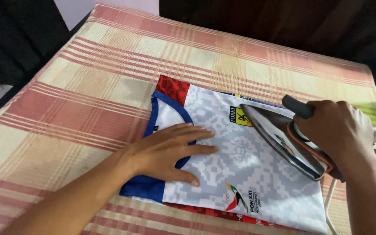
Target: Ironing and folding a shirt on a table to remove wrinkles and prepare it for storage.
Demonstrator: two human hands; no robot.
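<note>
I see left hand (170, 152) flat, fingers spread, pressing folded shirt (240, 174) at frame centre. Right hand (338, 128) at right, curled tight round handle of iron (283, 141); iron tip rests on shirt. Small yellow-black square badge (239, 116) under iron tip. Colourful swirl logo (236, 196) low centre. Striped cloth (109, 65) covers table.

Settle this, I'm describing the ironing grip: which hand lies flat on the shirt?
The left hand, palm down with fingers spread by the blue collar of the shirt; the right hand grips the iron.
</note>
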